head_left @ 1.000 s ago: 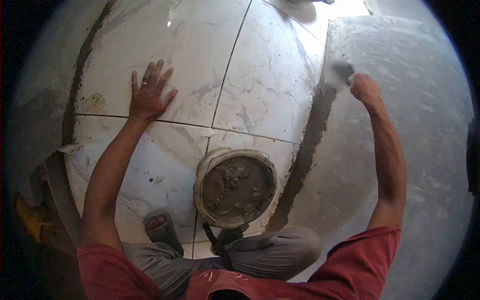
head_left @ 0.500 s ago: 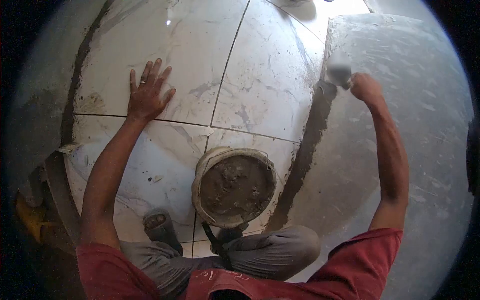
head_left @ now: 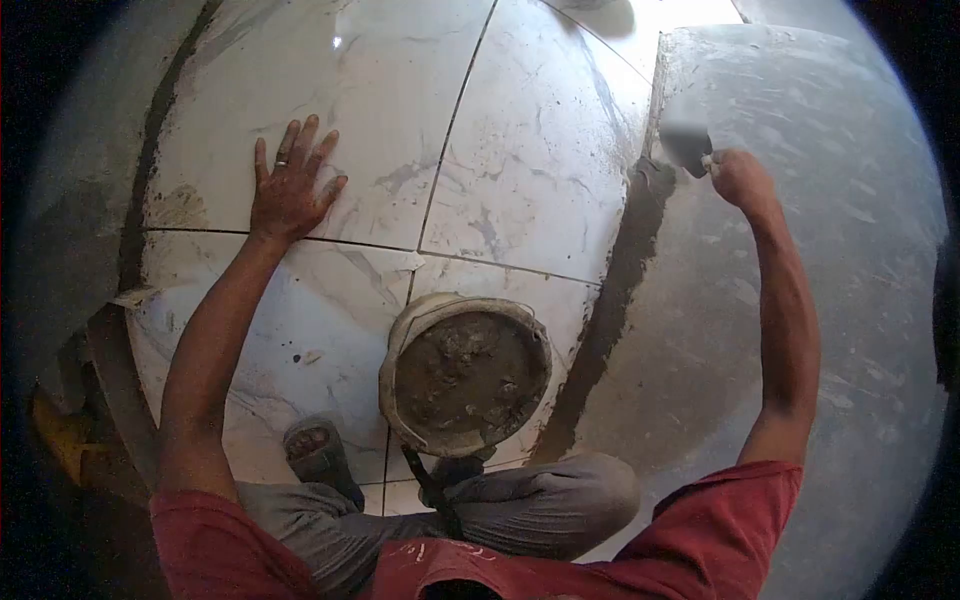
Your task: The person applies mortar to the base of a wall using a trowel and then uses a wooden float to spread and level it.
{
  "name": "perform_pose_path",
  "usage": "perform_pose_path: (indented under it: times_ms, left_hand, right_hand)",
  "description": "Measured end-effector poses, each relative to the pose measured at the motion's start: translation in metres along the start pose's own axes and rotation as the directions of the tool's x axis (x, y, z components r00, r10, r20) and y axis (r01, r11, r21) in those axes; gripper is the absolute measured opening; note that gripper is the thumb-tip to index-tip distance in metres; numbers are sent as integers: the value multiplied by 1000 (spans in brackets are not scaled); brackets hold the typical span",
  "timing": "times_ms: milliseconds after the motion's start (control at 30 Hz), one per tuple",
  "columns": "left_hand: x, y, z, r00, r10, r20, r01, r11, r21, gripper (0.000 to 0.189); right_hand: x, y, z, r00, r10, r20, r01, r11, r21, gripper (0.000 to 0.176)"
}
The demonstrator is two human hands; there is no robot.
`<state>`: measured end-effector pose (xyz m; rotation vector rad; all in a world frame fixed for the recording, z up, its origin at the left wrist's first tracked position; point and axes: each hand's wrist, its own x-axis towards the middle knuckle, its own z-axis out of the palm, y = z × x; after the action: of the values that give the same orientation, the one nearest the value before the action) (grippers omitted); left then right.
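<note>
My right hand (head_left: 744, 180) is closed round the handle of a trowel (head_left: 692, 150), whose blade is partly blurred. The blade is at the upper end of a dark strip of wet mortar (head_left: 625, 270) that runs along the tile edge. Flat on a white marbled floor tile (head_left: 340, 90), my left hand (head_left: 287, 190) lies with its fingers spread and a ring on one of them. A bucket (head_left: 392, 400) of grey-brown mortar (head_left: 465, 365) stands in front of my legs.
Smooth grey cement (head_left: 800, 260) borders the tiles on the right. Dark gaps separate the tiles, and a dark strip (head_left: 155, 140) follows their left edge. At lower left are a grey angled piece (head_left: 125, 360) and a yellow object (head_left: 65, 440). My sandalled foot (head_left: 322, 455) rests left of the bucket.
My right hand has moved slightly right with the trowel, and the blade has turned so more of it shows. My left hand stays on the tile.
</note>
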<state>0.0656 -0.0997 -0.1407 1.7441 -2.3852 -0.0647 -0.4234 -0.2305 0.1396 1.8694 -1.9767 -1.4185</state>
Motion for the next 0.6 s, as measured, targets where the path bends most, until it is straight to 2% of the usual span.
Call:
perform_pose_path:
  times_ms: [67, 167, 200, 300, 367, 433, 467, 500, 567, 600]
  left_hand:
    - [1, -1, -1, 1000, -9, 8, 9, 1000, 4, 61]
    - [2, 0, -2, 1000, 0, -14, 0, 1000, 2, 61]
    - [1, 2, -3, 1000, 2, -9, -2, 1000, 3, 61]
    - [0, 0, -6, 1000, -10, -1, 10, 1000, -17, 60]
    - [2, 1, -6, 1000, -10, -1, 10, 1000, -12, 59]
    - [3, 0, -3, 1000, -8, -7, 8, 1000, -11, 59]
    - [2, 0, -3, 1000, -3, -11, 2, 1000, -15, 59]
    - [3, -2, -4, 1000, -6, -18, 6, 1000, -10, 59]
    - [3, 0, -7, 1000, -5, 13, 5, 1000, 1, 59]
    - [3, 1, -7, 1000, 0, 14, 0, 1000, 0, 59]
  right_hand:
    - [6, 6, 12, 997, 29, -76, -26, 999, 45, 27]
    - [26, 14, -14, 993, 105, -49, -103, 994, 41, 30]
    - [33, 16, -7, 963, 97, -250, -70, 991, 115, 28]
    - [53, -3, 16, 944, 54, -325, -19, 994, 109, 26]
    - [46, -9, -13, 953, 51, -297, -40, 998, 40, 25]
    - [60, 7, -35, 973, 163, -163, -157, 986, 46, 32]
    - [74, 25, -17, 931, 183, -317, -145, 980, 138, 31]
    - [73, 18, -12, 928, 183, -325, -144, 980, 141, 31]
    - [61, 0, -10, 969, 13, -246, -22, 999, -35, 27]
    - [69, -2, -11, 993, 17, -119, -25, 998, -65, 26]
